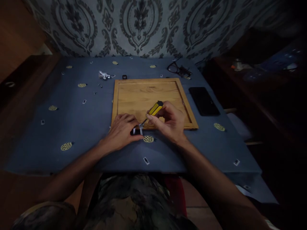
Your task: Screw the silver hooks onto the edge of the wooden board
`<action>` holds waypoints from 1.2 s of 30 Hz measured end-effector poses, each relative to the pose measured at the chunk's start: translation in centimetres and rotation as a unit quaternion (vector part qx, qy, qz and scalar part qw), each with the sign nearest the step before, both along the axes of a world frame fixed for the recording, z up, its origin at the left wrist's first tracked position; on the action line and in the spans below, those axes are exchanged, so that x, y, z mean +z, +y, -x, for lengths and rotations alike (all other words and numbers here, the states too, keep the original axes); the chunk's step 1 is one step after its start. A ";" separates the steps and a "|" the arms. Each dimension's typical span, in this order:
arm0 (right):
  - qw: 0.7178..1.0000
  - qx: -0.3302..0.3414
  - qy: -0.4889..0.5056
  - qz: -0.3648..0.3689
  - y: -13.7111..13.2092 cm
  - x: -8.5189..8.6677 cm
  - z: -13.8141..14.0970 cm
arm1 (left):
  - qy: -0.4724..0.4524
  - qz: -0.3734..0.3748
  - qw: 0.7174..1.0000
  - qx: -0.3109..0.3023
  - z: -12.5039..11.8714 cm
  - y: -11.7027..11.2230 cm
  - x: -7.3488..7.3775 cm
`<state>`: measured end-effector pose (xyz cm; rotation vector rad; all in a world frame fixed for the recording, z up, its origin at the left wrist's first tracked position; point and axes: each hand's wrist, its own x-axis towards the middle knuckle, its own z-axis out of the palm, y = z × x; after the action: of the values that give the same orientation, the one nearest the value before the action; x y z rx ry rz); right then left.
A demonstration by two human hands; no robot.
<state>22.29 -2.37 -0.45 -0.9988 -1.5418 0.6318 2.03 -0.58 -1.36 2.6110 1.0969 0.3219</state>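
Observation:
A framed wooden panel [144,92] lies flat on the table. At its near edge sits a small silver and black metal fitting [141,128], perhaps a hinge or a latch. My left hand [122,129] is closed around the left side of this fitting, thumb below it and fingers over the panel's edge. In my right hand [173,123] is a yellow and black screwdriver [155,109], tilted, handle up to the right. Its shaft slants down to the fitting, and the tip appears to touch it. Any screw under the tip is too small to make out.
Beyond the panel, a second silver metal fitting [104,75] lies on the left, with several tiny screws [95,93] nearer me. A small black object [124,77] stands by the panel's far edge. Glasses [178,68] and a black phone [203,101] lie on the right.

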 end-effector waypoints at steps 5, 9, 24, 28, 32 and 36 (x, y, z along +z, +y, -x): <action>1.000 0.009 0.002 0.000 0.2 0.1 0.0 | 0.007 0.000 1.000 0.003 -0.1 -0.1 0.2; 0.997 0.060 0.005 0.043 0.2 0.8 -0.5 | 0.006 0.000 1.000 0.002 -0.1 -0.1 0.3; 0.988 0.100 0.083 0.084 -0.1 0.6 -0.1 | 0.014 0.005 1.000 -0.003 -0.1 0.0 0.3; 0.987 0.101 0.084 0.095 -0.2 1.1 -0.1 | 0.014 0.005 1.000 0.000 -0.1 0.0 0.4; 0.989 0.104 0.047 0.098 -0.3 1.6 -0.4 | 0.010 0.005 1.000 0.000 -0.1 0.0 0.3; 0.991 0.092 0.052 0.078 -0.3 1.4 -0.4 | 0.012 0.007 1.000 0.002 -0.1 -0.1 0.4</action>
<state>22.70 -2.68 0.91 -0.9295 -1.5216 0.9311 2.15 -0.64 -0.94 2.6065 1.1079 0.2833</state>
